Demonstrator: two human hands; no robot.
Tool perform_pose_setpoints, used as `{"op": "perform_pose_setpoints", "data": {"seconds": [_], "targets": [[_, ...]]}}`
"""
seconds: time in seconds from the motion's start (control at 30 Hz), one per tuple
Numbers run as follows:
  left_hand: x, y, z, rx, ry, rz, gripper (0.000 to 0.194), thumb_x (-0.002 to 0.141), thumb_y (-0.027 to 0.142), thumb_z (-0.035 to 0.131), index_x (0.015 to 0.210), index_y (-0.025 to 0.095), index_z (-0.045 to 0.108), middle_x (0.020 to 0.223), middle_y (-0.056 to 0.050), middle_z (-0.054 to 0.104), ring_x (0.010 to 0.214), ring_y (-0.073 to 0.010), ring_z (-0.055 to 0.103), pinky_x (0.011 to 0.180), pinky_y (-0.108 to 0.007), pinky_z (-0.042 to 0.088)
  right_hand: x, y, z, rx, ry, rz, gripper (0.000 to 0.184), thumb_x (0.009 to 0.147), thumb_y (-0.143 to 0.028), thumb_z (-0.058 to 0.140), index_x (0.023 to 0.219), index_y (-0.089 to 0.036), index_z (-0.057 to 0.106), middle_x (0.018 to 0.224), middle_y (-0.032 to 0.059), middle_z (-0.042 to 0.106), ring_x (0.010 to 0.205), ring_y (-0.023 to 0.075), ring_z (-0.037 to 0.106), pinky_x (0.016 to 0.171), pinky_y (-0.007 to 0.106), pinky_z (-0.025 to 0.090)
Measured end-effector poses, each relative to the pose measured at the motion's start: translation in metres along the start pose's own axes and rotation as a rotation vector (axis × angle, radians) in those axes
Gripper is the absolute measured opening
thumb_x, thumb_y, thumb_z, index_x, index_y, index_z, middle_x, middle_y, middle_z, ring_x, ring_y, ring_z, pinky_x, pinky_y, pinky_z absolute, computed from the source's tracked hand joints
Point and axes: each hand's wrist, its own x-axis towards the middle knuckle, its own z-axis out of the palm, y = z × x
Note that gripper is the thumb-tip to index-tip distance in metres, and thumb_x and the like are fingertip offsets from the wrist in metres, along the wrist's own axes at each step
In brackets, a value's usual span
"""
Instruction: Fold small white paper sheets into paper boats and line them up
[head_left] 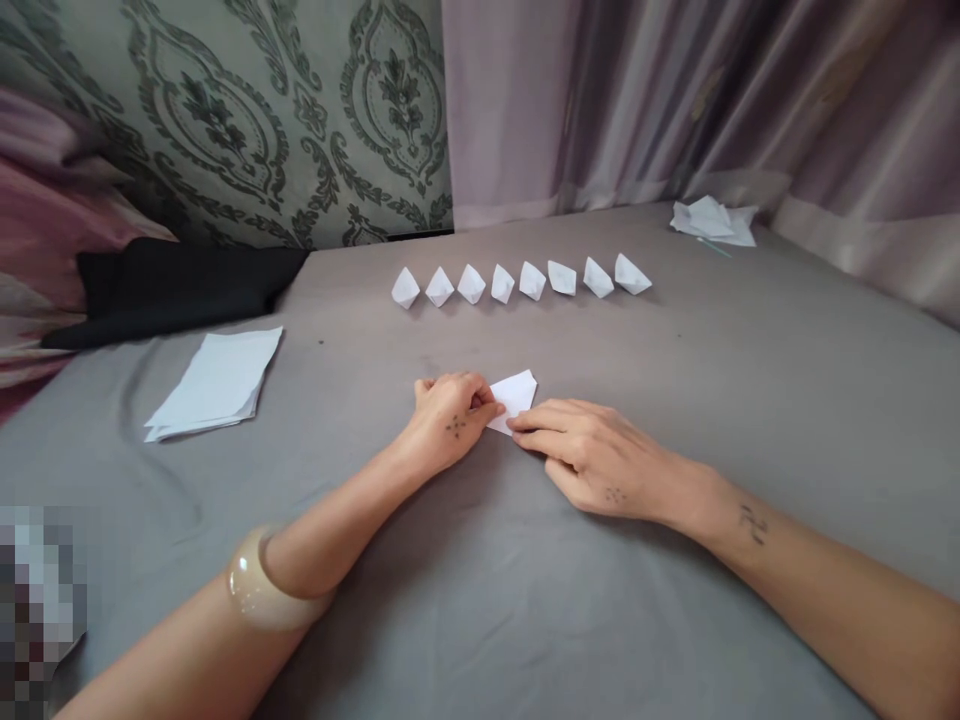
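A small folded piece of white paper (517, 393) lies on the grey sheet between my hands. My left hand (452, 420) has its fingers curled, and its thumb and forefinger pinch the paper's left edge. From the right, my right hand (592, 450) reaches in with fingers stretched and fingertips pressed on the paper's lower right edge. Part of the paper is hidden under my left fingers. Beyond it stands a row of several folded white paper shapes (471, 285), each with a pointed top.
At the left lies a stack of white paper sheets (217, 383), with a black cloth (187, 290) behind it. Loose paper pieces (712, 220) and a thin light stick (714, 247) rest at the far right. Curtains (600, 110) and a patterned wall (300, 110) border the back.
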Motion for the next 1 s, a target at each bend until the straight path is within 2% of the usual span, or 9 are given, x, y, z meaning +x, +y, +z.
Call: {"op": "perform_pose_setpoints", "data": {"seconds": [0.1, 0.23, 0.33, 0.4, 0.47, 0.67, 0.83, 0.93, 1.0], "targets": [[-0.003, -0.005, 0.008, 0.069, 0.052, 0.065, 0.021, 0.088, 0.033, 0.048, 0.075, 0.018, 0.054, 0.081, -0.002, 0.062, 0.082, -0.0199, 0.053, 0.080, -0.039, 0.031, 0.005, -0.001, -0.003, 0.035, 0.015, 0.031, 0.029, 0.080, -0.007, 0.048, 0.096, -0.018, 0.070, 0.105, 0.0057, 0.068, 0.095, 0.0197, 0.062, 0.088, 0.035, 0.048], [-0.007, -0.004, 0.013, 0.191, 0.080, 0.076, 0.019, 0.092, 0.031, 0.040, 0.085, 0.018, 0.051, 0.091, -0.006, 0.059, 0.088, -0.0222, 0.051, 0.079, -0.038, 0.032, 0.016, 0.004, -0.006, 0.077, 0.014, 0.032, 0.021, 0.087, -0.016, 0.050, 0.084, -0.019, 0.070, 0.088, 0.0048, 0.069, 0.083, 0.0166, 0.062, 0.079, 0.030, 0.047], [-0.008, 0.001, 0.012, 0.261, 0.055, 0.043, 0.018, 0.094, 0.030, 0.037, 0.093, 0.017, 0.050, 0.100, -0.009, 0.056, 0.092, -0.0239, 0.049, 0.080, -0.039, 0.032, 0.023, 0.012, -0.004, 0.111, -0.003, -0.011, 0.021, 0.092, -0.021, 0.048, 0.087, -0.020, 0.069, 0.082, 0.0026, 0.066, 0.076, 0.0138, 0.059, 0.071, 0.026, 0.045], [-0.007, 0.002, 0.011, 0.289, 0.047, 0.031, 0.020, 0.094, 0.030, 0.035, 0.096, 0.016, 0.049, 0.102, -0.010, 0.055, 0.093, -0.0246, 0.047, 0.081, -0.039, 0.033, 0.027, 0.017, 0.000, 0.118, 0.026, -0.035, 0.023, 0.094, -0.022, 0.046, 0.091, -0.022, 0.068, 0.080, 0.0015, 0.064, 0.074, 0.0127, 0.057, 0.069, 0.025, 0.043], [-0.007, 0.002, 0.011, 0.304, 0.060, 0.042, 0.022, 0.095, 0.031, 0.033, 0.098, 0.016, 0.049, 0.102, -0.010, 0.054, 0.093, -0.0248, 0.047, 0.080, -0.039, 0.033, 0.029, 0.021, 0.006, 0.113, 0.060, -0.063, 0.023, 0.094, -0.022, 0.046, 0.086, -0.021, 0.069, 0.078, 0.0014, 0.061, 0.073, 0.0127, 0.054, 0.068, 0.025, 0.042], [0.000, -0.008, 0.013, 0.365, 0.128, -0.005, 0.022, 0.095, 0.030, 0.031, 0.098, 0.016, 0.048, 0.102, -0.012, 0.053, 0.092, -0.0255, 0.046, 0.079, -0.040, 0.035, 0.026, 0.020, 0.016, 0.085, 0.109, -0.069, 0.024, 0.093, -0.018, 0.045, 0.090, -0.019, 0.069, 0.081, 0.0046, 0.059, 0.081, 0.0161, 0.053, 0.074, 0.030, 0.045], [0.011, -0.028, 0.008, 0.272, 0.248, -0.020, 0.018, 0.093, 0.027, 0.037, 0.095, 0.016, 0.051, 0.098, -0.011, 0.054, 0.093, -0.0242, 0.049, 0.082, -0.039, 0.038, 0.025, 0.018, 0.017, 0.096, 0.130, -0.074, 0.024, 0.092, -0.016, 0.045, 0.092, -0.019, 0.069, 0.092, 0.0070, 0.061, 0.090, 0.0181, 0.055, 0.078, 0.033, 0.047], [0.005, -0.029, -0.002, 0.239, 0.362, 0.035, 0.023, 0.094, 0.021, 0.032, 0.096, 0.016, 0.054, 0.097, -0.011, 0.056, 0.092, -0.0216, 0.051, 0.083, -0.036, 0.040, 0.025, 0.018, 0.018, 0.085, 0.140, -0.065, 0.023, 0.091, -0.017, 0.047, 0.091, -0.020, 0.069, 0.093, 0.0070, 0.062, 0.092, 0.0190, 0.055, 0.078, 0.034, 0.048], [-0.008, -0.020, -0.008, 0.262, 0.395, 0.126, 0.027, 0.095, 0.022, 0.030, 0.097, 0.017, 0.057, 0.098, -0.010, 0.059, 0.093, -0.0205, 0.053, 0.085, -0.035, 0.040, 0.025, 0.018, 0.018, 0.074, 0.135, -0.063, 0.023, 0.091, -0.017, 0.046, 0.091, -0.019, 0.070, 0.092, 0.0069, 0.062, 0.093, 0.0190, 0.055, 0.079, 0.034, 0.048]]}}
